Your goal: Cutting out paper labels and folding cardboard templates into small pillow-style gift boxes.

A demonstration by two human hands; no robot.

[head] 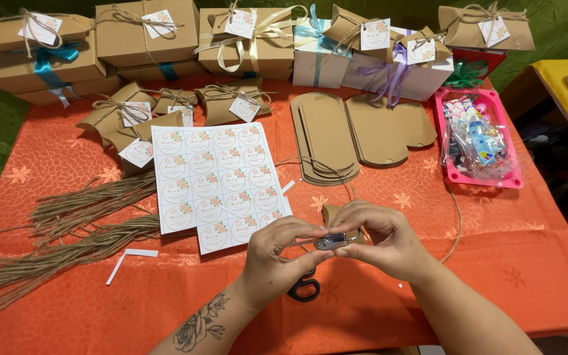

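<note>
I see both hands closed on a small metal hole punch (332, 242): left hand (277, 253) pinching one end, right hand (379, 240) the other, above the worktop's (494, 263) near edge. Risk, my judgement: punch slips, dropping onto the scissors (305, 288) beneath. Farther: sticker sheet (217, 186), flat kraft boxes (327, 138).

Left hand (277, 253) and right hand (379, 240) meet, fingers pinched together.
</note>
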